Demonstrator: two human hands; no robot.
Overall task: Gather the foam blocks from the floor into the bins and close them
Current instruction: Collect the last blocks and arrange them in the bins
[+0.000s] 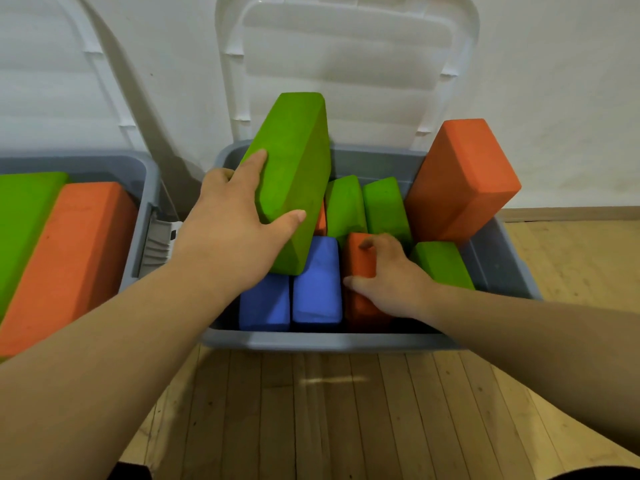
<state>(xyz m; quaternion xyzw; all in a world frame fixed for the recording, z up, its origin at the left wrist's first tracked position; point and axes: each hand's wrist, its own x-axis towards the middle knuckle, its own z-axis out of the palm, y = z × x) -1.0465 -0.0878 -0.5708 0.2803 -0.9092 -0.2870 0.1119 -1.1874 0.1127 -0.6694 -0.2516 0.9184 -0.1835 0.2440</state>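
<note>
A grey bin (332,341) stands open in front of me, its white lid (346,64) leaning back on the wall. My left hand (235,223) grips a large green foam block (294,161), tilted above the bin's left side. My right hand (388,271) holds an orange block (360,261) standing inside the bin. Two blue blocks (315,282) lie at the front, several green blocks (384,206) sit behind. A big orange block (460,181) leans on the bin's right rim.
A second grey bin (138,216) at the left holds a green block (24,216) and an orange block (69,258), its lid (52,81) up against the wall. Wooden floor (329,410) runs in front of both bins and to the right.
</note>
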